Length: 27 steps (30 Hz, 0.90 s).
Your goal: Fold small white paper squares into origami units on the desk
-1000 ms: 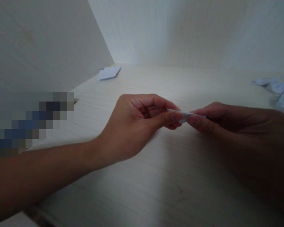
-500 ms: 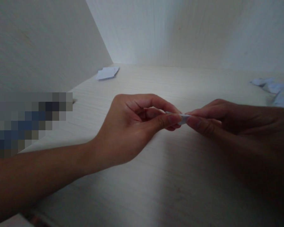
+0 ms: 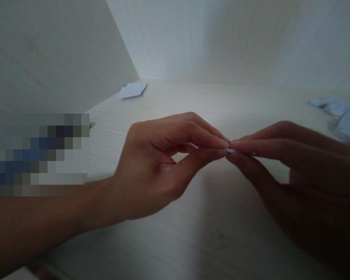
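A small folded piece of paper (image 3: pixel 231 151), whitish and seen nearly edge-on, is pinched between both hands above the table. My left hand (image 3: pixel 160 167) grips its left end between thumb and fingertips. On the other end, my right hand (image 3: pixel 291 171) presses the paper between its thumb below and fingers above. The fingertips of the two hands meet at the middle of the paper. Most of the paper is hidden by the fingers, so its full shape does not show.
White paper pieces (image 3: pixel 132 90) lie at the back left of the pale table (image 3: pixel 175 241). Several folded or crumpled papers (image 3: pixel 340 111) lie at the right. Pale panels (image 3: pixel 207 39) rise behind and on the left. A pixelated patch covers part of the left side.
The fingers of both hands have straightened and lie flatter over the paper. The paper is turned more edge-on, and my left wrist sits slightly lower.
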### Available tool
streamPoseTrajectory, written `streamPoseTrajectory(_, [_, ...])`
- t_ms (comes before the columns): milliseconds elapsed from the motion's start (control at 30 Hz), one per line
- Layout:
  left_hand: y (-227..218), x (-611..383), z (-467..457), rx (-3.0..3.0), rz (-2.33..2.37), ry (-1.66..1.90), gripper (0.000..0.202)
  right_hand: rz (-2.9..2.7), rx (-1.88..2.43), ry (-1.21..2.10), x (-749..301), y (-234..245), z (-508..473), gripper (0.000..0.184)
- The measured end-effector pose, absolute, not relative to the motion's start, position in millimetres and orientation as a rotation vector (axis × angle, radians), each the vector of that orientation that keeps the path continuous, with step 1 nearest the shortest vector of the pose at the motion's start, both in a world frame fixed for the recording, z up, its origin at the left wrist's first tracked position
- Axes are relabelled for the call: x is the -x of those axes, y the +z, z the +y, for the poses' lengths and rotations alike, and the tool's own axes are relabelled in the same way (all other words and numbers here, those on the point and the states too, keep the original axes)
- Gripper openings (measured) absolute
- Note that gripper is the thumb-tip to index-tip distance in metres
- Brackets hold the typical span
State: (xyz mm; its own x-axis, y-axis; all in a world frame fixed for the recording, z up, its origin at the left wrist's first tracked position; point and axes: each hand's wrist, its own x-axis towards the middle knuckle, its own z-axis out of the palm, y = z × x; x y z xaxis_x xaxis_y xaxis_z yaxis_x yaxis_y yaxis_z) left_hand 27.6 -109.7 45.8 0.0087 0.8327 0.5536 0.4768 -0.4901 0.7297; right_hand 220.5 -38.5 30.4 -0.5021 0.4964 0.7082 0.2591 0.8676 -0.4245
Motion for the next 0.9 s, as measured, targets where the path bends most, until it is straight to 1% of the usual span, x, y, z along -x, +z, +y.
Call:
streamPoseTrajectory(133, [49, -26, -111, -2.051, 1.398, 1.43, 0.013, -2.173, 0.51, 0.224, -223, 31, -40, 0.007])
streamPoseTrajectory(300, [53, -26, -115, -2.048, 1.411, 1.347, 0.016, -2.201, 0.458, 0.2, -221, 42, -43, 0.02])
streamPoseTrajectory(500, [54, -24, -119, -2.129, 1.43, 1.291, 0.013, -2.218, 0.43, 0.171, -218, 42, -45, 0.021])
streamPoseTrajectory(733, [46, -27, -114, -1.995, 1.472, 1.26, 0.009, -2.332, 0.475, -0.019, -219, 36, -42, 0.02])
streamPoseTrajectory(900, [45, -30, -114, -1.929, 1.483, 1.279, 0.005, -2.304, 0.497, -0.021, -217, 42, -45, 0.025])
